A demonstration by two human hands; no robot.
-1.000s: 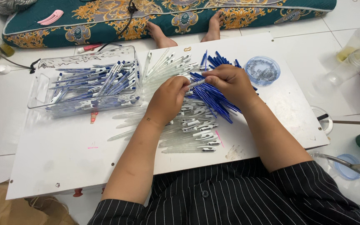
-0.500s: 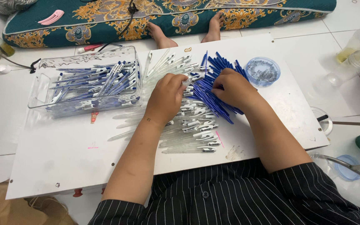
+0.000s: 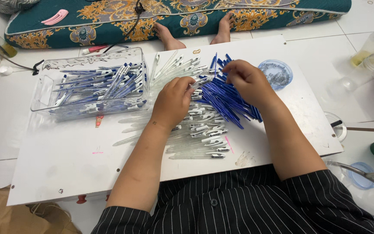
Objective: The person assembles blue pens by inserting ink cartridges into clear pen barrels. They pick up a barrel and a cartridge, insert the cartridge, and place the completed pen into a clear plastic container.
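Left hand (image 3: 172, 100) curled, grip pinched narrow on clear pen barrel (image 3: 199, 82), white cap end poking out toward right. Right hand (image 3: 248, 81) fingers closed on blue refills (image 3: 221, 102) at top of pile, mid-bench toward far edge. Clear barrels heap (image 3: 195, 138) under and near-side of left hand. Clear tray (image 3: 44, 93) of finished pens at far-left corner of white bench (image 3: 66, 173). Small blue bowl (image 3: 278, 74) just beside right hand, toward far-right corner.
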